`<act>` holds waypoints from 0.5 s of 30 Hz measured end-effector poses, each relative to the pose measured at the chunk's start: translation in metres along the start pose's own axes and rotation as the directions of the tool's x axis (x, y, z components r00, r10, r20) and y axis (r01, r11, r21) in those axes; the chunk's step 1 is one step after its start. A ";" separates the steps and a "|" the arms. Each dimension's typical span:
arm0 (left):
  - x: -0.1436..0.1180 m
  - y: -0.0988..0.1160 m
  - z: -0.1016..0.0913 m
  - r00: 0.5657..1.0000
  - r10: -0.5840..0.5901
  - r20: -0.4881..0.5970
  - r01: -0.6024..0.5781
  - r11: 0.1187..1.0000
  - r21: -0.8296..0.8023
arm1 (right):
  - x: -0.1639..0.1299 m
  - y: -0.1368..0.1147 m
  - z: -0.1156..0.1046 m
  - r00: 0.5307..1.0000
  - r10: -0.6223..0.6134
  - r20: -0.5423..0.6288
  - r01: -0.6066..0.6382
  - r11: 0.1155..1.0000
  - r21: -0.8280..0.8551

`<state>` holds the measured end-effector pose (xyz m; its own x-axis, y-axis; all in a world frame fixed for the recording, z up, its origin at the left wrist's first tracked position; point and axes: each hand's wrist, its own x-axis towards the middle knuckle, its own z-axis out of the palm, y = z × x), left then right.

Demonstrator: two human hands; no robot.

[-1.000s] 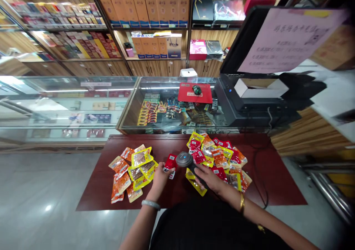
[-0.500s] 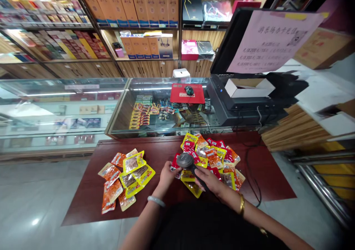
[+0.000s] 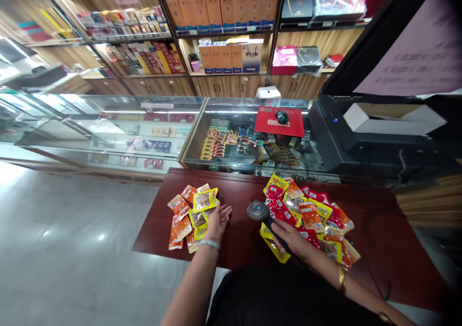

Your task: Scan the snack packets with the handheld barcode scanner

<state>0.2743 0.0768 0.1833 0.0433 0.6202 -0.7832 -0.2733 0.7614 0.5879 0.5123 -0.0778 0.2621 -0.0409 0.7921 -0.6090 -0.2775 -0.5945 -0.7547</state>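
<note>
**Inspector:** Report the right hand.

**Assistant:** The right hand (image 3: 290, 237) is closed around the handle of a grey barcode scanner (image 3: 260, 212), whose head sits at 10 o'clock from the hand, just above the dark red table (image 3: 245, 241). The hand lies over the near edge of the right pile of snack packets (image 3: 310, 215), which is red, yellow and orange.

**Inspector:** And the left?

**Assistant:** The left hand (image 3: 217, 220) has its fingers spread loosely and grips nothing that shows. It rests at the right edge of the left pile of orange and yellow packets (image 3: 191, 215), touching it; a pale bangle (image 3: 208, 243) circles the wrist.

**Inspector:** Surroundings?

**Assistant:** At 12 o'clock beyond the table stands a glass counter (image 3: 202, 119), bearing a red mat (image 3: 278, 122) with a mouse (image 3: 282, 116). A black monitor (image 3: 361, 51) stands at 2 o'clock.
</note>
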 end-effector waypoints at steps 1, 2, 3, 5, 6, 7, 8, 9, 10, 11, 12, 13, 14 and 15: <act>0.002 0.005 -0.007 0.999 -0.040 -0.030 0.037 0.993 -0.108 | 0.001 -0.001 0.002 1.000 0.006 0.002 -0.006 1.000 -0.008; 0.004 0.010 -0.011 0.997 -0.060 -0.052 0.050 0.983 -0.179 | 0.001 -0.002 0.003 1.000 0.010 0.002 -0.010 1.000 -0.016; 0.006 0.013 -0.013 0.995 -0.071 -0.073 0.053 0.974 -0.222 | 0.002 -0.003 0.005 1.000 0.014 0.003 -0.014 1.000 -0.023; 0.010 0.017 -0.014 0.992 -0.077 -0.097 0.050 0.966 -0.255 | 0.002 -0.004 0.006 1.000 0.021 0.007 -0.020 0.999 -0.035; 0.013 0.018 -0.013 0.992 -0.072 -0.107 0.042 0.966 -0.255 | 0.002 -0.005 0.007 1.000 0.022 0.004 -0.022 0.999 -0.037; 0.015 0.019 -0.012 0.991 -0.062 -0.116 0.031 0.967 -0.251 | 0.002 -0.005 0.007 1.000 0.024 0.002 -0.024 0.999 -0.037; 0.017 0.020 -0.010 0.991 -0.052 -0.125 0.020 0.968 -0.248 | 0.002 -0.004 0.007 1.000 0.027 -0.002 -0.027 0.999 -0.035; 0.020 0.020 -0.008 0.990 -0.042 -0.134 0.008 0.970 -0.243 | 0.002 -0.004 0.007 1.000 0.029 -0.006 -0.029 0.999 -0.032; 0.021 0.021 -0.006 0.990 -0.029 -0.140 -0.004 0.972 -0.234 | 0.002 -0.003 0.007 0.999 0.033 -0.013 -0.033 0.999 -0.027; 0.022 0.021 -0.005 0.990 -0.015 -0.143 -0.017 0.975 -0.222 | 0.002 -0.002 0.006 0.999 0.037 -0.018 -0.037 0.999 -0.023; 0.021 0.020 -0.003 0.990 0.001 -0.141 -0.030 0.978 -0.207 | 0.001 -0.001 0.005 0.999 0.039 -0.019 -0.039 0.999 -0.017; 0.020 0.019 -0.001 0.991 0.020 -0.134 -0.045 0.981 -0.190 | 0.001 0.000 0.004 0.999 0.038 -0.018 -0.038 0.999 -0.010; 0.017 0.017 0.000 0.992 0.041 -0.123 -0.062 0.983 -0.174 | 0.000 0.000 0.003 0.999 0.034 -0.017 -0.034 0.999 -0.004; 0.013 0.014 0.002 0.992 0.065 -0.108 -0.081 0.984 -0.158 | -0.001 -0.001 0.002 1.000 0.025 -0.014 -0.025 1.000 0.000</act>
<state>0.2728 0.0959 0.1816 -0.0789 0.6441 -0.7609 -0.4247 0.6688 0.6102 0.5111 -0.0782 0.2640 -0.0343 0.7748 -0.6313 -0.2762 -0.6144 -0.7390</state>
